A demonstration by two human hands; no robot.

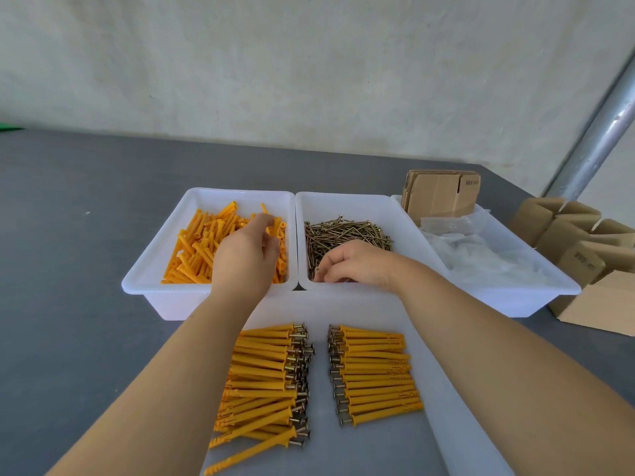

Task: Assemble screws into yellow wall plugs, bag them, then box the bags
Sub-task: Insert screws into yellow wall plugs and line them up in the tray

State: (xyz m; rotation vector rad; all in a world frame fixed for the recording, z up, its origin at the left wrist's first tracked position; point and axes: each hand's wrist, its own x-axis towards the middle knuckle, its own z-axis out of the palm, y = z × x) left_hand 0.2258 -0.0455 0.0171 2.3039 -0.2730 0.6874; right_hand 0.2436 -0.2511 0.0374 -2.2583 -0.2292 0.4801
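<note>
The left hand [245, 250] reaches into the tray [151, 266] of yellow plugs [196, 249], fingertips on one. The right hand [354, 261] pinches a screw [318, 271] in the middle tray [405, 221]. Assembled plugs [374, 372] lie nearer on the tabletop [86, 338].

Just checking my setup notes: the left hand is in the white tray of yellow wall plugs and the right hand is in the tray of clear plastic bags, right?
Not quite. The head view shows the right hand in the white tray of brass-coloured screws, not the bags. The left hand is in the white tray of yellow wall plugs.
</note>
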